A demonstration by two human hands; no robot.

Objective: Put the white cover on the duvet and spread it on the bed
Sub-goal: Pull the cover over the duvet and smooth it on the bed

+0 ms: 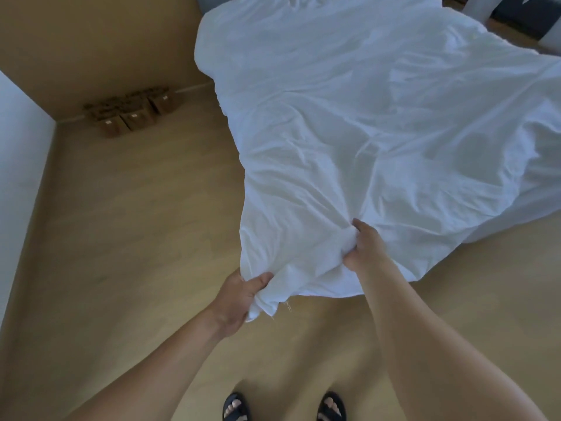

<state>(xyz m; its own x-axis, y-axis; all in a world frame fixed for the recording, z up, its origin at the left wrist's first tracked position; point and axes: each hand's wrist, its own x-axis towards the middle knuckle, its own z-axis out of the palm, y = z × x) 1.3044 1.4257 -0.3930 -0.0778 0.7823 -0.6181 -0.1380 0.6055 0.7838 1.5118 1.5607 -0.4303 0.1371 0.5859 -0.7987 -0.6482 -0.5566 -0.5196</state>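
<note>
Wooden floor (136, 223): the largest surface, running left of both hands and beneath them.

White cover (364, 117): stretches forward and to the right from the hands, wrinkled all over, with some bulk under it. The duvet is not visible as a separate layer. The bed cannot be made out beneath the cloth.

Left hand (239, 302): clamped on the nearest corner, thumb on top, cloth bunched in the fist.

Right hand (365, 241): just forward and right of the left, fingers curled into a gathered knot of cloth. The hands are near each other but not touching, with a slack fold between them.

Progress, as a judgement: the bulk suggests the filling is already inside. What remains is likely seating this corner, pulling out the wrinkles and squaring the spread.

Edges: the near hem sags toward the floor right of the right hand. The left edge runs straight forward from the left hand. A frayed thread hangs from the hem between the hands.

Room: bare floor left of and behind the hands allows a backward pull. Brown boxes (130, 117) sit well forward-left against the wall. Sandals (236, 405) stand directly below the hands.
</note>
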